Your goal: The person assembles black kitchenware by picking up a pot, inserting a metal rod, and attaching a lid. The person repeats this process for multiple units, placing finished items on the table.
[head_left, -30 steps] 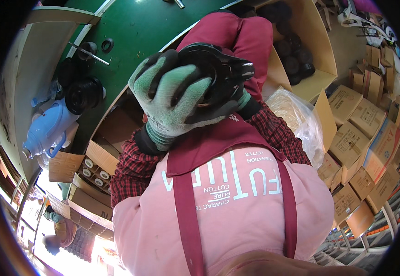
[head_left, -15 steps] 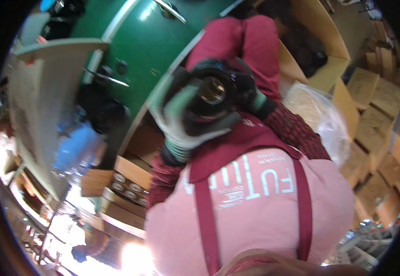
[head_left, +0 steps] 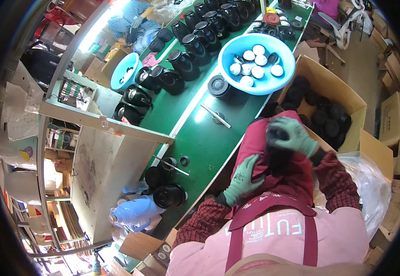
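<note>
My right hand [head_left: 296, 137], in a green glove, is curled over the top of a dark jug body [head_left: 280, 158] at my knees. Its lower part is in shadow against the maroon apron [head_left: 250, 152], so its full shape is hard to see. Apart from it, to the left, my left hand [head_left: 243, 181] has its gloved fingers stretched out and nothing in them. Over the green bench by my knees lie a metal rod tool [head_left: 216, 115] and a round black lid [head_left: 219, 86].
A blue basin [head_left: 285, 85] of white-topped round parts stands on the bench. Rows of black jugs [head_left: 200, 48] line it. A carton [head_left: 356, 106] of black parts is at my right. A light-blue jug [head_left: 138, 211] lies at left. Across the bench a co-worker's gloved hand [head_left: 137, 21] shows.
The view has swung to take in more of the bench. The black jug was in both hands at my chest; now it is lower, at my knees, and my left hand has let go.
</note>
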`<state>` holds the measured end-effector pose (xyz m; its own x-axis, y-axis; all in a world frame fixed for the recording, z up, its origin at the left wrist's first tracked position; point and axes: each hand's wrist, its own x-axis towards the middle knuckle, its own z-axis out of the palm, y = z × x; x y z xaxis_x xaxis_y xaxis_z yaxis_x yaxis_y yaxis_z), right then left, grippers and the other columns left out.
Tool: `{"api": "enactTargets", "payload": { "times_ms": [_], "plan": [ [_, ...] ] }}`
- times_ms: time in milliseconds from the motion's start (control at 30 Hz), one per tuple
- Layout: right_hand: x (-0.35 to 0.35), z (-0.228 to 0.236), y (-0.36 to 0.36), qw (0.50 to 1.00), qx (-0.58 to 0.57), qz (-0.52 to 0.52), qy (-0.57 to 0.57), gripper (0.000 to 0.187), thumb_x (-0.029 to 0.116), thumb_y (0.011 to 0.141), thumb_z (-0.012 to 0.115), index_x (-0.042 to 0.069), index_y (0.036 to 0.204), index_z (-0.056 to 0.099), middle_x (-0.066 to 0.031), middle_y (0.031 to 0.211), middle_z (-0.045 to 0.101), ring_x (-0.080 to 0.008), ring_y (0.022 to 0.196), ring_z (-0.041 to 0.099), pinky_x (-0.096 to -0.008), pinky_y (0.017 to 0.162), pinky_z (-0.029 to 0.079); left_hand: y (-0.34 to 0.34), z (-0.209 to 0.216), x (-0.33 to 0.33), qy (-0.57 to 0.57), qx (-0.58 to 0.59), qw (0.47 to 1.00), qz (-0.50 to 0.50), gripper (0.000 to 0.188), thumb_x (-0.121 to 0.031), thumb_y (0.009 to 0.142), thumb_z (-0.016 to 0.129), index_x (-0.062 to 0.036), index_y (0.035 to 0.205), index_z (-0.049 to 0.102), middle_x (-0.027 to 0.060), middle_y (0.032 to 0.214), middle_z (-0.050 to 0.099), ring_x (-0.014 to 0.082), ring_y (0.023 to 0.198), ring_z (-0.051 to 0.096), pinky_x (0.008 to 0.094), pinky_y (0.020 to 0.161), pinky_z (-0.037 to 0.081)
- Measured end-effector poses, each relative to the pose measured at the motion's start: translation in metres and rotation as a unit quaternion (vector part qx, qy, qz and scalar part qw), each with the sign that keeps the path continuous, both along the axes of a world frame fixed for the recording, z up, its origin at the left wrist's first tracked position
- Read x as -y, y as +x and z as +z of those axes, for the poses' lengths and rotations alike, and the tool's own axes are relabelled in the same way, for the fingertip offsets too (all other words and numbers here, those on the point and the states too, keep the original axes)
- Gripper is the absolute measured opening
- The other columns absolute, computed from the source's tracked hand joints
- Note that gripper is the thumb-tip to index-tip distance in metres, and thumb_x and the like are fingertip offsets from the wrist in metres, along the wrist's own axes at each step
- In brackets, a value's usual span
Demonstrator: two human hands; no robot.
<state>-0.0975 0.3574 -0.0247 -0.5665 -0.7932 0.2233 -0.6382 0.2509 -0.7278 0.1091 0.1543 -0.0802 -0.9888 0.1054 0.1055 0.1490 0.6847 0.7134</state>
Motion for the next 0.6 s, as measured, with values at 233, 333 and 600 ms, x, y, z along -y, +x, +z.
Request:
{"api": "enactTargets", "payload": {
  "times_ms": [233, 333, 600],
  "plan": [
    [0.029, -0.066, 0.04, 0.978, -0.153, -0.084, 0.111, 0.038, 0.046, 0.089, 0.063, 0.013, 0.108, 0.073, -0.008, 0.108, 0.067, -0.027, 0.103, 0.064, -0.0427, 0.088, 0.046, -0.056, 0.108, 0.054, 0.054, -0.17, 0.976, 0.123, 0.073, -0.022, 0.085, 0.078, -0.0021, 0.147, 0.045, 0.021, 0.14, 0.053, 0.0369, 0.131, 0.053, 0.0456, 0.107, 0.044],
    [0.022, -0.06, 0.013, 0.997, -0.033, -0.024, 0.072, 0.037, 0.04, 0.089, 0.065, 0.011, 0.111, 0.071, -0.0098, 0.117, 0.07, -0.0313, 0.111, 0.065, -0.045, 0.098, 0.049, -0.048, 0.143, 0.106, 0.032, -0.247, 0.943, 0.221, 0.071, -0.022, 0.087, 0.074, -0.0019, 0.148, 0.045, 0.0208, 0.141, 0.053, 0.0358, 0.131, 0.053, 0.0446, 0.108, 0.044],
    [0.007, -0.072, -0.004, 0.989, 0.109, -0.053, 0.09, 0.041, 0.041, 0.097, 0.062, 0.01, 0.122, 0.071, -0.0155, 0.118, 0.071, -0.0331, 0.108, 0.068, -0.0414, 0.095, 0.054, -0.009, 0.201, 0.194, -0.028, -0.324, 0.888, 0.326, 0.064, -0.025, 0.092, 0.066, -0.0014, 0.148, 0.046, 0.0203, 0.143, 0.053, 0.0331, 0.133, 0.053, 0.0417, 0.109, 0.044]
  ]
}}
